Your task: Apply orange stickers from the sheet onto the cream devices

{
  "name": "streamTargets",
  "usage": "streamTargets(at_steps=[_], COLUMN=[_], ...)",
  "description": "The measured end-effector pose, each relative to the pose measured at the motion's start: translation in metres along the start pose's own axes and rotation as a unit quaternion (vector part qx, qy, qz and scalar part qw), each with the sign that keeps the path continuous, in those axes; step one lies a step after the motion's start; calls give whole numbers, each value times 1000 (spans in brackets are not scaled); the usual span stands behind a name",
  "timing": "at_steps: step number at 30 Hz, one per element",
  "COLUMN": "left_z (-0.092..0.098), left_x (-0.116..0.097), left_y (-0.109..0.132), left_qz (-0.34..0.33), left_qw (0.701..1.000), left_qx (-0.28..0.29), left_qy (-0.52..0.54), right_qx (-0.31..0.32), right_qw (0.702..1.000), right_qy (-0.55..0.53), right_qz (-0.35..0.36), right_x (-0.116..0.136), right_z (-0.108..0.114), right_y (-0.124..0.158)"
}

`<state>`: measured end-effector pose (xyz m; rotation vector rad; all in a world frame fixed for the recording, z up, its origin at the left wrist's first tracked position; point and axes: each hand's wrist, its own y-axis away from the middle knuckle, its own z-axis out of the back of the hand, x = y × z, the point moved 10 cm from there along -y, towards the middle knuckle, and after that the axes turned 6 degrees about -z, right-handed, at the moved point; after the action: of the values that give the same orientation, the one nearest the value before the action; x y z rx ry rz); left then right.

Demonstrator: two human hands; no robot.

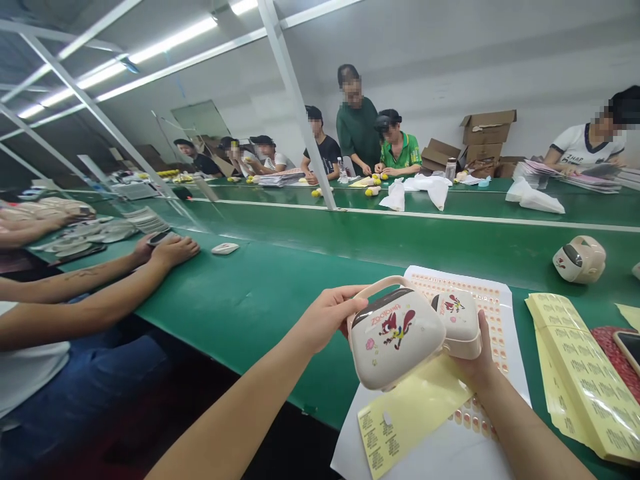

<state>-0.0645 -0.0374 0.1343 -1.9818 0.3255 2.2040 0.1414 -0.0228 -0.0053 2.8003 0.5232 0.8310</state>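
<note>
My left hand (333, 317) grips a cream case (400, 333) with a handle, a dark strip and a red cartoon animal on its front. Beside it, partly behind, my right hand (477, 360) holds a smaller cream case (457, 320) with a similar print. The two cases touch or overlap. Beneath them lie a yellow label sheet (383, 440) and a white sheet (507, 387) with rows of small orange stickers. My right fingers are mostly hidden behind the smaller case.
Yellow label sheets (580, 360) lie to the right, near a phone (629, 347) on a red mat. Another cream item (580, 260) rests farther back. A small white piece (225, 248) sits near a co-worker's hands (173, 250) at left. People work across the green table (280, 280).
</note>
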Motion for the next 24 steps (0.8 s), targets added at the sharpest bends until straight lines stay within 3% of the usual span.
streamTargets(at_steps=[4,15,24], left_z=[-10,-15,-15], left_x=[-3,-10,-6], left_y=[9,17,14], left_qz=[-7,-11,1], left_qw=[999,999,999], left_qx=[36,38,46], left_qy=[0,-13,-24], right_qx=[12,85,96], right_qw=[1000,994,994], right_qy=[25,59,42], right_qz=[6,15,11], right_x=[-2,-1,-2], right_z=[0,-21,-24], right_y=[1,5,6])
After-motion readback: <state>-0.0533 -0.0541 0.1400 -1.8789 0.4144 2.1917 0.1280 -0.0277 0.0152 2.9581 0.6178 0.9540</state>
